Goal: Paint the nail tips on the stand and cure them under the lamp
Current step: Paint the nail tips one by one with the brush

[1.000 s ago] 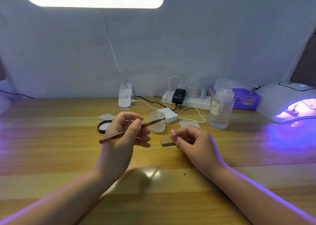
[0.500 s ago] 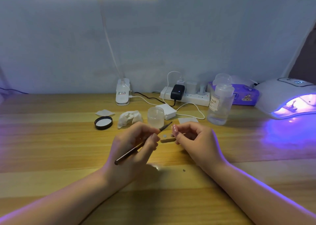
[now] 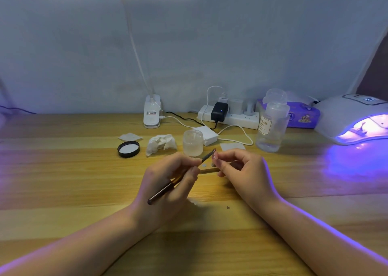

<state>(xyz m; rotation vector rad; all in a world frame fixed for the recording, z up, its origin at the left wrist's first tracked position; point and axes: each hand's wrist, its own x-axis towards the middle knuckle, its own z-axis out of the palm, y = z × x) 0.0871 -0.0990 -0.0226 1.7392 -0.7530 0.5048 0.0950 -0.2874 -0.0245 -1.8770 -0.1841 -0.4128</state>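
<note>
My left hand [image 3: 168,181] grips a thin dark brush [image 3: 178,179] like a pen, its tip pointing up and right. The brush tip touches a small pink nail tip [image 3: 215,155] that my right hand [image 3: 243,170] pinches between thumb and fingers. Below the nail tip a small wooden stand [image 3: 207,169] with round metal spots lies on the wooden table [image 3: 63,181], partly hidden by my fingers. The white curing lamp [image 3: 354,118] glows violet at the far right, with something small inside it.
Behind my hands stand a frosted jar [image 3: 192,142], its black lid [image 3: 128,148], a crumpled tissue [image 3: 160,142] and a clear pump bottle [image 3: 271,124]. A power strip [image 3: 231,117] with cables, a desk-lamp base [image 3: 152,114] and a purple tissue pack [image 3: 302,115] line the wall.
My left hand came down and right from the jar, bringing the brush tip to the nail tip. My right hand lifted the nail tip slightly.
</note>
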